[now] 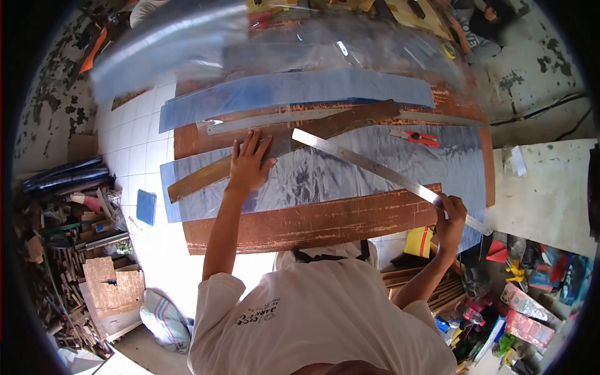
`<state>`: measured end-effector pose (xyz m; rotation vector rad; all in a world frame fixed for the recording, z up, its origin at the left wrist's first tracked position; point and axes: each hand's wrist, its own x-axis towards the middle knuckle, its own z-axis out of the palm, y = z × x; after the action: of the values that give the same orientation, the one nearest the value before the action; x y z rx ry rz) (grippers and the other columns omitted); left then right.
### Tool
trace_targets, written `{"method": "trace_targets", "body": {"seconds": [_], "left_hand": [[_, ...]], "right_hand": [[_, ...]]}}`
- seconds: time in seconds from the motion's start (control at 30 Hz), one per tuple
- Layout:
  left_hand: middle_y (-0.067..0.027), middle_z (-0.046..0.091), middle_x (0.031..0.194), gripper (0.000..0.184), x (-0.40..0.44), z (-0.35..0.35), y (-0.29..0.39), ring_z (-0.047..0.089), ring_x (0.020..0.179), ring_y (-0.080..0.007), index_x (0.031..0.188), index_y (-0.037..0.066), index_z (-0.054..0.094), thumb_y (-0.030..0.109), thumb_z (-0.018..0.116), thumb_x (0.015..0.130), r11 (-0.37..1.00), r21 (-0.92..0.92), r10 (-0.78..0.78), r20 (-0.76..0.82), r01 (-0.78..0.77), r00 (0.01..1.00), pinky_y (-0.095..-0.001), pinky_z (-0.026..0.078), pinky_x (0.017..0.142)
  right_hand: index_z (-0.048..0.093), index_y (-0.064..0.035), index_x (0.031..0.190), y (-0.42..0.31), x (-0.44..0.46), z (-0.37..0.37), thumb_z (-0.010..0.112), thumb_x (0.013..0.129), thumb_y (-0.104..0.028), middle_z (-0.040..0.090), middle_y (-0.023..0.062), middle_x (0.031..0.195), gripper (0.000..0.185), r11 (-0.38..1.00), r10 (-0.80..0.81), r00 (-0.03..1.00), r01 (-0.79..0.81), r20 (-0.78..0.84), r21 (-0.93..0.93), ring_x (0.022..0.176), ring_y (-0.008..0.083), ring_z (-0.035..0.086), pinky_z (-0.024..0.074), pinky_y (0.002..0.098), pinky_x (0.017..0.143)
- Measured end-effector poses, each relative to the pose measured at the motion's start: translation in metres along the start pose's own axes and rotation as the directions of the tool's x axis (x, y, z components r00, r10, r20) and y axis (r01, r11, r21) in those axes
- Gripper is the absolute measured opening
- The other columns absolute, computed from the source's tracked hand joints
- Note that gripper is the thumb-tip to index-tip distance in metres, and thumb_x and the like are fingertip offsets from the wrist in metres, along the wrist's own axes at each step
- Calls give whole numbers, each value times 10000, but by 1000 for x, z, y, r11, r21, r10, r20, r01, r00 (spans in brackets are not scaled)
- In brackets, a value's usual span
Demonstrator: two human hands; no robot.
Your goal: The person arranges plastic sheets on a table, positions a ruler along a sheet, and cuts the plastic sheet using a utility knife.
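Observation:
My left hand lies flat with its fingers spread, pressing on a long brown strip that runs slantwise over a translucent blue plastic sheet. My right hand grips a steel ruler near its lower right end. The ruler slants up and left, its far tip over the brown strip. A red utility knife rests on the sheet, right of the strip. Beyond the strip, a second blue sheet lies on the brown worktable. A thin pale strip lies between the sheets.
Blurred clear plastic sheeting covers the table's far side. Another person is at the upper right. Scrap wood is piled at left, with a white sack nearby. A pale board and assorted clutter are at right.

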<state>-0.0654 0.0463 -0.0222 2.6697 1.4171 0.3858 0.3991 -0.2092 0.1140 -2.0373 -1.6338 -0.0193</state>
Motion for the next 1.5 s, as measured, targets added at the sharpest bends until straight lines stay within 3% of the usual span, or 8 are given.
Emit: {"method": "trace_targets", "body": {"seconds": [0.13,0.17,0.23,0.43,0.73,0.97,1.2,1.5], "left_hand": [[-150,494,1483,624,0,-11,6,429,1397,-342,1438,178,544,508,634,915,998,-9,-62,30,62,998,-612,241,1163],[-159,619,1309,522,2,-19,6,521,1289,-350,1313,133,640,460,658,907,987,-37,-146,215,157,966,-570,322,1112],[-173,670,1195,449,-2,-7,3,563,1215,-376,1199,98,689,437,658,907,979,-189,-64,86,80,994,-518,374,1061],[-156,673,1181,445,-5,-11,10,574,1185,-365,1215,77,673,409,672,918,957,-215,-168,140,196,976,-500,377,1067],[-154,659,1255,420,-30,-4,44,562,1256,-350,1193,69,696,372,701,903,962,-125,-268,-286,242,920,-551,326,1146],[-168,666,1270,346,-86,-7,76,614,1214,-353,1178,68,705,277,705,903,865,-221,-498,-259,451,828,-595,365,1107],[-175,592,1387,393,-119,14,105,541,1300,-373,1264,86,664,250,691,908,787,-434,-580,-276,440,766,-573,330,1133],[-164,486,1502,457,-124,28,112,401,1430,-355,1339,126,622,301,662,919,869,-155,-495,-282,471,822,-565,235,1180]], "right_hand": [[715,-38,1092,-4,0,-2,715,716,77,637,126,905,393,999,-24,1000,24,2,-26,824,320,629,482,423,746],[715,-4,1094,-3,2,0,714,698,109,645,148,916,411,998,-39,999,39,6,-46,819,326,644,506,411,726],[716,-6,1099,0,3,1,712,697,111,647,148,918,419,994,-58,998,59,16,-90,822,324,644,505,410,726],[723,-33,1131,19,14,6,708,694,119,645,136,917,463,999,-42,999,42,11,9,806,299,643,503,405,716],[724,-62,1146,37,33,-24,725,731,112,636,107,908,450,998,-50,997,52,-59,28,797,260,630,495,387,740],[718,-63,1143,21,75,-3,755,714,83,649,117,966,454,972,-235,970,236,66,-6,914,304,618,481,403,819],[702,-55,1178,31,157,74,738,740,58,640,112,924,454,854,-315,932,197,178,481,874,274,623,484,365,794],[731,-97,1185,82,268,166,802,712,-12,643,102,1033,486,807,-502,814,318,294,498,1000,287,621,498,394,883]]}}
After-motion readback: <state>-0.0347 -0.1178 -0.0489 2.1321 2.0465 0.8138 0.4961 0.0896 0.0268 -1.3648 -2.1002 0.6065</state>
